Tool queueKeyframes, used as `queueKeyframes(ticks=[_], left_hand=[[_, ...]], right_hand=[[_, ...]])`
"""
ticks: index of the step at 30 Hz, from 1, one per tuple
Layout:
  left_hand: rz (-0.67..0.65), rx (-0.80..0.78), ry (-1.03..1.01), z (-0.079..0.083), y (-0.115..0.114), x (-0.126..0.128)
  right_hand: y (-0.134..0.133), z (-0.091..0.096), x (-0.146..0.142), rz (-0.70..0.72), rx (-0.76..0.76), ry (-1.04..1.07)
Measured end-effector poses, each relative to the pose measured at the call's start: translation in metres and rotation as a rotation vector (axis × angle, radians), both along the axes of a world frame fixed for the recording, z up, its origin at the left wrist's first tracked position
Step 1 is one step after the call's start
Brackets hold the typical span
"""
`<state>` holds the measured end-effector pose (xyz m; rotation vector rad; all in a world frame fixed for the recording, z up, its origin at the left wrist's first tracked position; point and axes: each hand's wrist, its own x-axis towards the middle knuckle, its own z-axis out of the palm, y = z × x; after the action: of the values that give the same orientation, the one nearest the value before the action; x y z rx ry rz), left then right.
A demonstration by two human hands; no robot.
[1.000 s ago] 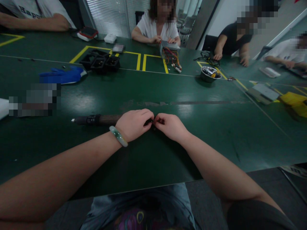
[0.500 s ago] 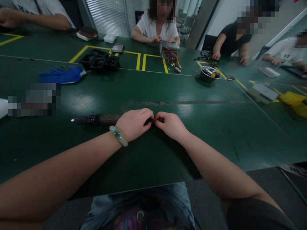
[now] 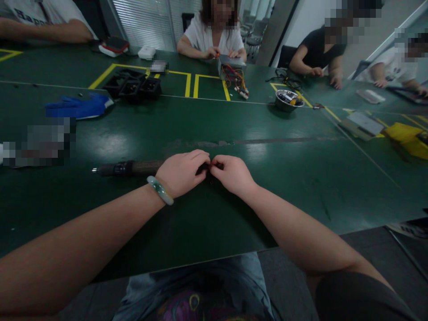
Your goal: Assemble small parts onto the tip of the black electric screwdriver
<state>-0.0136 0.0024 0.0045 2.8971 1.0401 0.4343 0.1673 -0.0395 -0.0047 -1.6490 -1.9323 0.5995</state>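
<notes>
A dark electric screwdriver lies lengthwise on the green table, its metal bit pointing left. My left hand, with a jade-like bangle at the wrist, is closed around the screwdriver's rear end, which the fingers mostly cover. Close against those fingertips, my right hand is closed in a pinch of thumb and fingers. Whatever small dark part sits between the two hands is too hidden to name.
Farther back lie a blue glove, black plastic frames and a metal bowl of small parts. Across the table a person handles a power supply with loose wires. A yellow item lies at right.
The view has shifted slightly, moving everything a little left. My hands keep the same pinch by the screwdriver's end. At the back right, a person in black has drawn a hand away from the black cables.
</notes>
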Motion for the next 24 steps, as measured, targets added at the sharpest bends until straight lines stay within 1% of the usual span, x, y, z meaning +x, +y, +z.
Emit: queueKeyframes(ticks=[3,6,10,14,16,18,20,22,24], left_hand=[[-0.002,0.004,-0.003,0.001,-0.001,0.000],[-0.018,0.000,-0.014,0.000,0.000,0.000],[-0.013,0.003,-0.019,-0.002,0.001,-0.001],[-0.011,-0.006,-0.013,-0.003,0.001,-0.002],[-0.023,-0.017,-0.018,-0.002,0.001,-0.002],[-0.034,-0.027,-0.024,-0.002,0.001,-0.002],[-0.035,-0.033,-0.028,-0.001,0.002,-0.002],[-0.032,-0.037,-0.031,-0.001,0.002,-0.002],[-0.027,-0.038,-0.035,-0.001,0.001,-0.002]], right_hand=[[0.000,-0.001,-0.001,-0.007,0.000,-0.001],[0.000,-0.001,0.001,0.019,-0.006,-0.024],[-0.001,0.004,0.008,0.066,0.019,-0.140],[-0.003,0.012,0.021,0.151,-0.027,-0.243],[-0.003,0.014,0.026,0.209,-0.061,-0.272],[-0.002,0.014,0.027,0.248,-0.061,-0.291],[0.000,0.013,0.027,0.240,-0.039,-0.289],[0.000,0.012,0.025,0.181,-0.032,-0.272],[-0.001,0.013,0.024,0.123,-0.081,-0.235]])
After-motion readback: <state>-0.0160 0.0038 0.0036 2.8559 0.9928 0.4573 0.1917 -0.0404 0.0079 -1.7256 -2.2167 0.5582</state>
